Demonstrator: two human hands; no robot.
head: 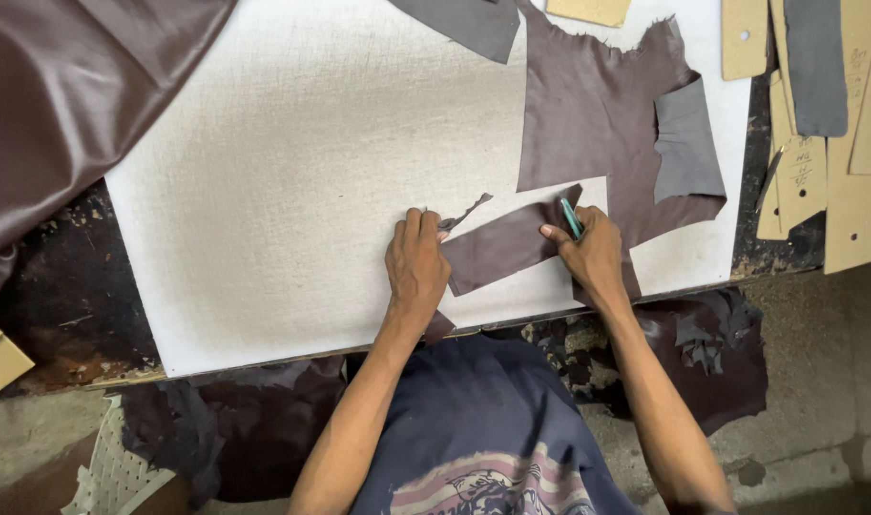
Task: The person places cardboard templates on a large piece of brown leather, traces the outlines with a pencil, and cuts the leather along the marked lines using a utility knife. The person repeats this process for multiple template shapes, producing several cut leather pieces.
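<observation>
The blade of the slim teal-handled cutting tool (571, 217) is hidden behind the right hand (593, 256), whose fingers are closed tight around the handle. Under that hand the edge of the small dark brown leather strip (502, 246) cannot be made out. The strip lies flat on the white fabric-covered surface (283, 191), near its front edge, between the two hands. The left hand (416, 262) presses down on the strip's left end, fingers bent and laid flat, gripping nothing. A thin curled leather sliver (469, 210) lies just beside those fingertips. Behind the strip spreads one large dark brown leather piece (588, 105) with a grey piece (685, 143) lying on it. At the right, several tan cardboard patterns (860, 191) are cut off by the frame. A big glossy brown hide (63, 95) covers the upper left corner.
</observation>
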